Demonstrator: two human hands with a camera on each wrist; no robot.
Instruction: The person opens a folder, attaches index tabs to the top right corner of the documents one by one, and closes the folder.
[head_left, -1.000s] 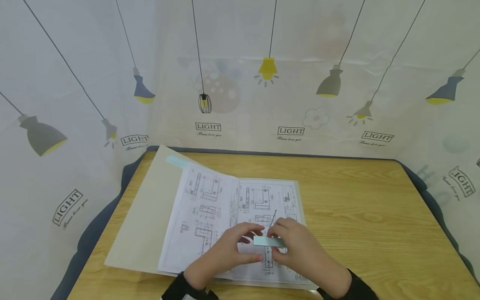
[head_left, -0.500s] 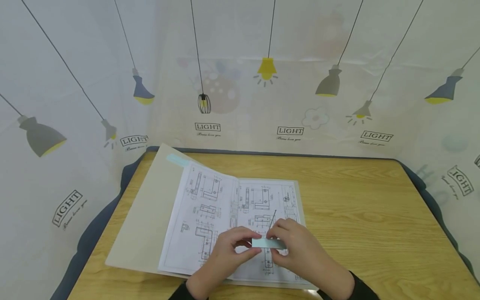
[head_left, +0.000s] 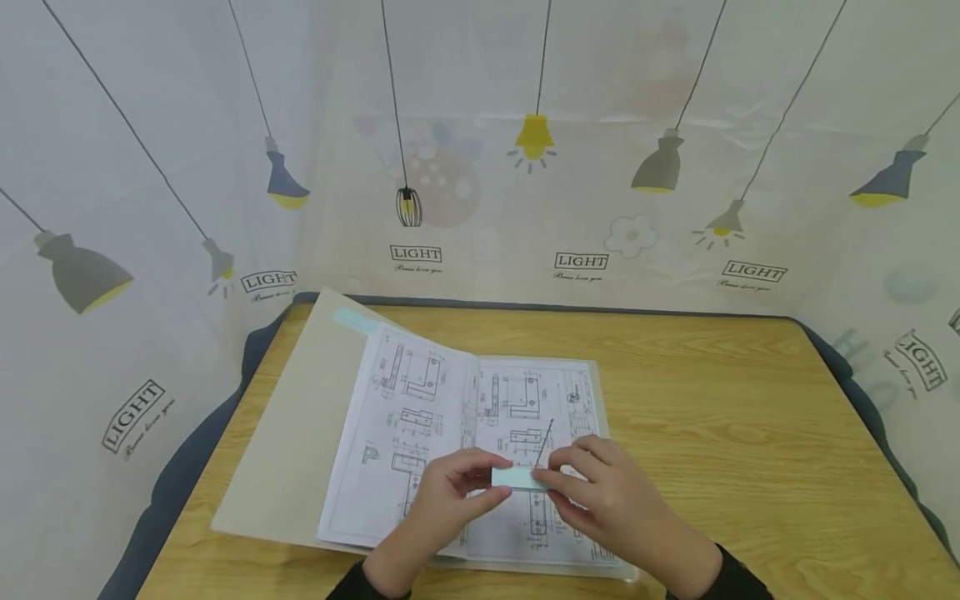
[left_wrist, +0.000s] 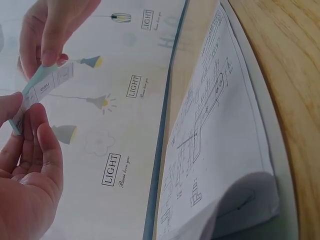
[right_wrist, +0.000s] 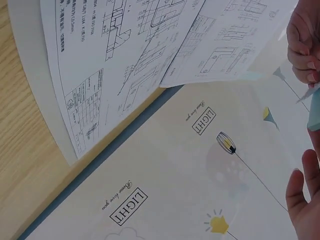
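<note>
A small pale green strip (head_left: 513, 477) is stretched between both hands above an open folder. My left hand (head_left: 446, 492) pinches its left end between thumb and fingers. At the other end, my right hand (head_left: 615, 492) grips it with thumb and index finger. The left wrist view shows that the strip (left_wrist: 50, 82) has a white side printed with small boxes and letters, and is bent between the hands. Only a corner of the strip (right_wrist: 315, 110) shows at the edge of the right wrist view. Below the hands lie drawing pages (head_left: 495, 533) with technical line drawings.
The folder's beige cover (head_left: 277, 442) lies opened to the left, with a light blue band (head_left: 356, 321) near its top. A thin dark line (head_left: 544, 442) slants across the right page. Wooden table (head_left: 735, 433) extends to the right; a lamp-printed curtain (head_left: 480, 183) surrounds it.
The left hand, at first spread beside the strip, has taken its left end. The strip has shifted slightly left, and the right hand's fingers have moved to its right end.
</note>
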